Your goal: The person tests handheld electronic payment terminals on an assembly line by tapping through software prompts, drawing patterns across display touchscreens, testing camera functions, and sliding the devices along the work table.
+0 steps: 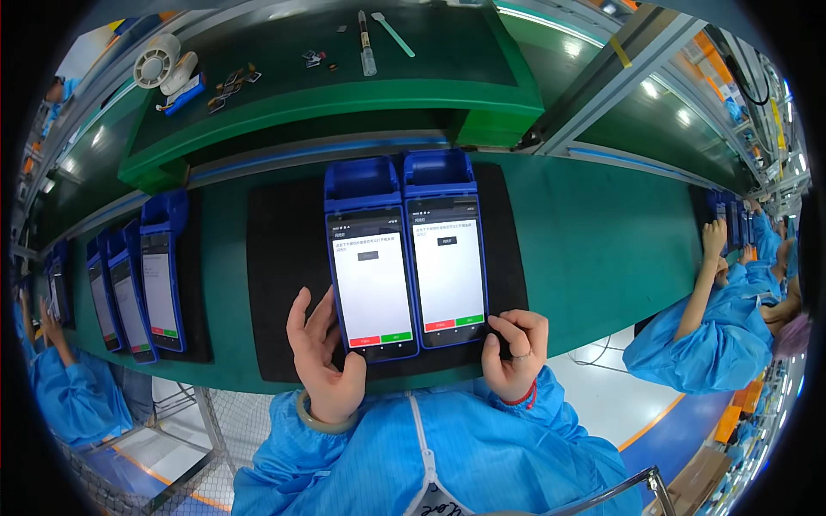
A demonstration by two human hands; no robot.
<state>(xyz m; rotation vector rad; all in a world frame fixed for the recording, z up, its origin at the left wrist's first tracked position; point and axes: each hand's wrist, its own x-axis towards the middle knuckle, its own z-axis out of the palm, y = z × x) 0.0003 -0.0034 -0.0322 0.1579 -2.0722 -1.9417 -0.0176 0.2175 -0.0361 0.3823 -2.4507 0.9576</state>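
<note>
Blue-shelled left terminal (pixel 364 193) and right terminal (pixel 440 185) side by side on black mat (pixel 288 249), mid-desk (pixel 594 249): white screens (pixel 370 297) lit, red/green bars (pixel 365 341) low. Left grip (pixel 337 365) and right grip (pixel 509 344) at outer bottom corners; can't tell if grasping.

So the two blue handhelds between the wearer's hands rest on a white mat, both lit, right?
No, the mat is black, per the head view. Left handheld and right handheld do rest on it, both lit.
</note>
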